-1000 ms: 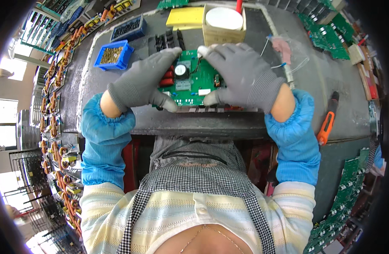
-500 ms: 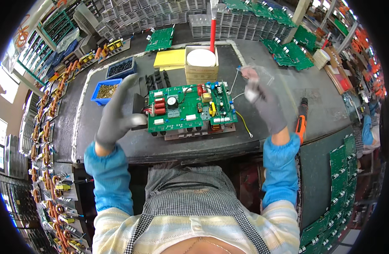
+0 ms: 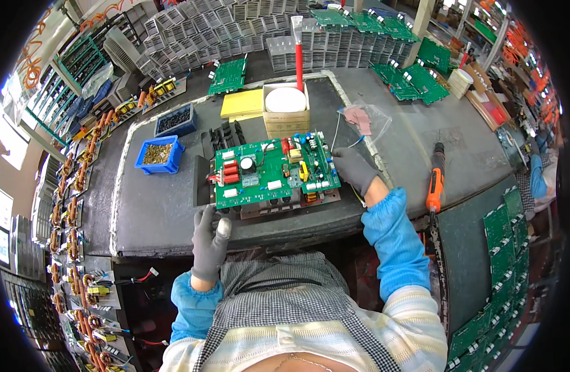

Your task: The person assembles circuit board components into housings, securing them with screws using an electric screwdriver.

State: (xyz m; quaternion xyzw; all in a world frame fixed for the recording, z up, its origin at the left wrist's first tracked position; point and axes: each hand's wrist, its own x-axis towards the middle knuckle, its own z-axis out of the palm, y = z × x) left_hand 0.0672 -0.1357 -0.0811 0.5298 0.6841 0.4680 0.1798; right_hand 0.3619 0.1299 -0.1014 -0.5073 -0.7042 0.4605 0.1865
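Circuit board [image 3: 263, 168] on bench [image 3: 155, 214], parts bin [image 3: 164, 168] left of it, power tool [image 3: 435, 181] right, carton [image 3: 286, 125] behind it.

On the tabletop [image 3: 155, 220] we count two blue bins [image 3: 161, 168] toward the left edge, one populated green circuit board [image 3: 266, 167] near the front edge, one orange power screwdriver [image 3: 435, 186] toward the front right corner, one red-handled brush [image 3: 298, 67] toward the back edge.
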